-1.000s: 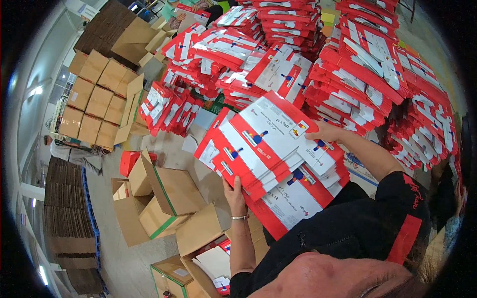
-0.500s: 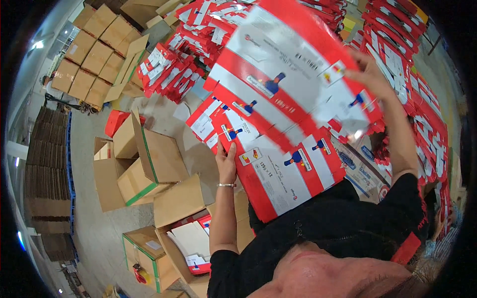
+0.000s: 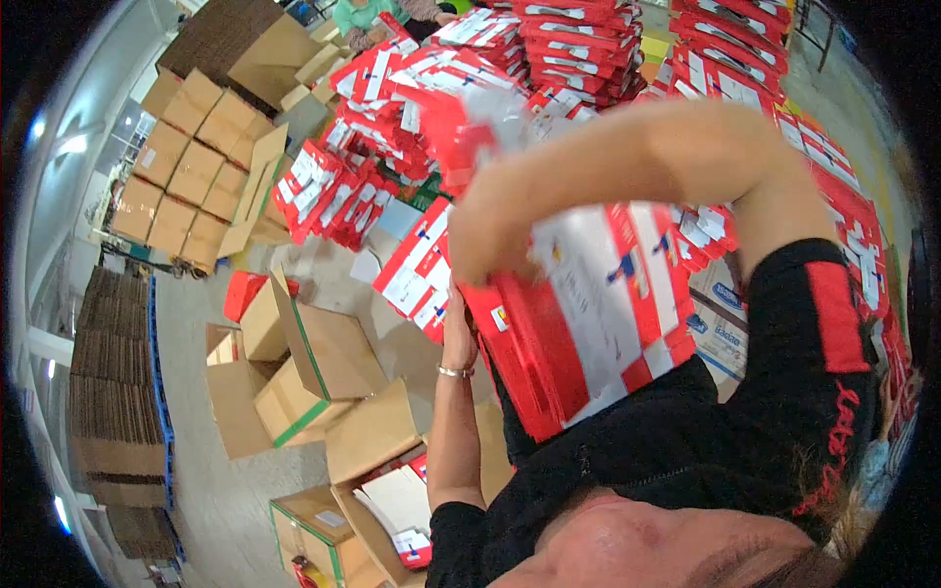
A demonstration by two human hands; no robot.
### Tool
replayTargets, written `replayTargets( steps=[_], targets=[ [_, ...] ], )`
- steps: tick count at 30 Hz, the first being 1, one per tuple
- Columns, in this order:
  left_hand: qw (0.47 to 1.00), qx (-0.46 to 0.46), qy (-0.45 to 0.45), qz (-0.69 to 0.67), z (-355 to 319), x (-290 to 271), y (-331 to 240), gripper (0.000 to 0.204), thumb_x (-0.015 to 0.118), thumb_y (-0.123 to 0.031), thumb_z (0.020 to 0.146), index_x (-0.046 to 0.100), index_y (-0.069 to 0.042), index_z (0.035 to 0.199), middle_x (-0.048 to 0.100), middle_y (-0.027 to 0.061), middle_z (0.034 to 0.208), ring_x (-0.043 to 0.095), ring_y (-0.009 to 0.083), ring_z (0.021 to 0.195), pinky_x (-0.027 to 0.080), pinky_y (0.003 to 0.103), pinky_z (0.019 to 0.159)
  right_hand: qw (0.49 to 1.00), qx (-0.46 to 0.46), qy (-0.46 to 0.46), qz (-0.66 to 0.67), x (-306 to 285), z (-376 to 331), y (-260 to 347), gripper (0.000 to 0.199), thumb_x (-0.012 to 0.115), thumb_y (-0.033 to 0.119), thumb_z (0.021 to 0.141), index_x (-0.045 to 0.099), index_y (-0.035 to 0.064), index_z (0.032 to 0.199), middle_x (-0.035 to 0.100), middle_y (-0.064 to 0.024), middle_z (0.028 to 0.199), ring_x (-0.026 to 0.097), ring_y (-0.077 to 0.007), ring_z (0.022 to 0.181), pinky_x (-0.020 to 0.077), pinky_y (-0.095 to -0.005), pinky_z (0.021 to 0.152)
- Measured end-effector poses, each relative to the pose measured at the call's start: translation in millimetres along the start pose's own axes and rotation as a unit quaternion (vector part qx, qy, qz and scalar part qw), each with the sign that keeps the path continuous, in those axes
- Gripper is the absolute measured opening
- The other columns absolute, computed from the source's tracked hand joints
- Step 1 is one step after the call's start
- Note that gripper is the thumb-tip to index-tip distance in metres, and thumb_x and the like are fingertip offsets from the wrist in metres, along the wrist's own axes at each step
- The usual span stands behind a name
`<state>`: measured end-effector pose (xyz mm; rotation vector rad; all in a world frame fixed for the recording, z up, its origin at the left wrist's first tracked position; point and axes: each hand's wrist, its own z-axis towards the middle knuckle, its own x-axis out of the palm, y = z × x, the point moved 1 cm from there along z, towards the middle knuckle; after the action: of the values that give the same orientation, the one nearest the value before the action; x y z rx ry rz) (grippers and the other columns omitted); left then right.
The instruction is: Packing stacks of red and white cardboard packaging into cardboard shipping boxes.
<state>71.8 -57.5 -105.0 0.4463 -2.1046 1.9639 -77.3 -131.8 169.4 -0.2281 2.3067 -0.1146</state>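
A thick stack of flat printed carton sheets (image 3: 588,314), red and white with small blue figures, leans against my body. My left hand (image 3: 460,333), a bracelet at its wrist, grips the stack's left edge; its fingers are partly hidden. My right forearm crosses over the stack, and my right hand (image 3: 482,235) is at its upper left corner, close to the left hand. Motion smears the right fingers, so their grip is unclear. Just beyond that hand is a blurred red and white patch, perhaps a bent sheet.
Piles of red and white sheets (image 3: 578,49) stand ahead and to the right. At left are open cardboard boxes (image 3: 323,343), one box (image 3: 387,510) with sheets inside, stacked closed boxes (image 3: 191,167) and flattened cardboard (image 3: 113,363). Another person (image 3: 368,22) is at the far side.
My right hand has swung from the right across to the stack's upper left corner. The large sheet it held up is no longer spread above the stack. The left hand stays at the edge.
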Motion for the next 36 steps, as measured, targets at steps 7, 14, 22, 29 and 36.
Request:
replayTargets(
  steps=[7,14,22,29,36],
  targets=[
    [0.994,-0.070,-0.068,-0.050,-23,9,-2,0.057,0.048,-0.043,0.097,0.038,-0.003,0.138,0.051,0.0111,0.133,0.055,0.0234,0.116,0.048,0.040,0.095,0.815,0.011,-0.553,0.172,117,66,2,0.048,0.078,0.029,0.069,0.064,0.0105,0.110,0.065,-0.0082,0.109,0.059,-0.0274,0.105,0.0416,-0.0422,0.092],
    [0.989,-0.095,-0.110,0.009,-23,6,-13,0.061,0.063,-0.021,0.088,0.035,-0.002,0.138,0.056,0.0138,0.122,0.059,0.0252,0.106,0.052,0.038,0.087,0.273,0.417,-0.459,0.735,350,21,75,0.067,0.067,0.042,0.086,0.044,0.0059,0.137,0.054,-0.0179,0.130,0.053,-0.0269,0.118,0.0427,-0.0381,0.097],
    [0.994,-0.042,-0.072,0.064,-61,28,-37,0.075,0.063,-0.018,0.088,0.020,-0.008,0.149,0.049,0.0138,0.132,0.050,0.0261,0.118,0.044,0.040,0.098,0.381,0.383,-0.320,0.778,290,-4,106,0.053,0.068,0.040,0.086,0.058,0.0029,0.123,0.067,-0.0093,0.099,0.061,-0.0156,0.089,0.0486,-0.0324,0.080],
    [0.976,0.157,-0.149,0.010,-115,31,-95,0.076,0.062,-0.036,0.081,0.030,-0.003,0.142,0.047,0.0152,0.136,0.050,0.0324,0.121,0.041,0.048,0.102,0.387,0.181,-0.577,0.696,238,-28,83,0.042,0.071,0.037,0.085,0.064,0.0014,0.106,0.068,-0.0060,0.089,0.061,-0.0132,0.084,0.0494,-0.0320,0.078],
    [0.963,0.150,-0.099,0.203,-157,-29,-54,0.075,0.081,-0.023,0.072,0.043,0.001,0.133,0.053,0.0126,0.127,0.052,0.0285,0.117,0.042,0.044,0.102,0.384,0.128,-0.575,0.711,269,0,86,0.041,0.072,0.025,0.085,0.058,0.0025,0.117,0.065,-0.0094,0.110,0.059,-0.0176,0.101,0.0485,-0.0353,0.088]
  ],
)
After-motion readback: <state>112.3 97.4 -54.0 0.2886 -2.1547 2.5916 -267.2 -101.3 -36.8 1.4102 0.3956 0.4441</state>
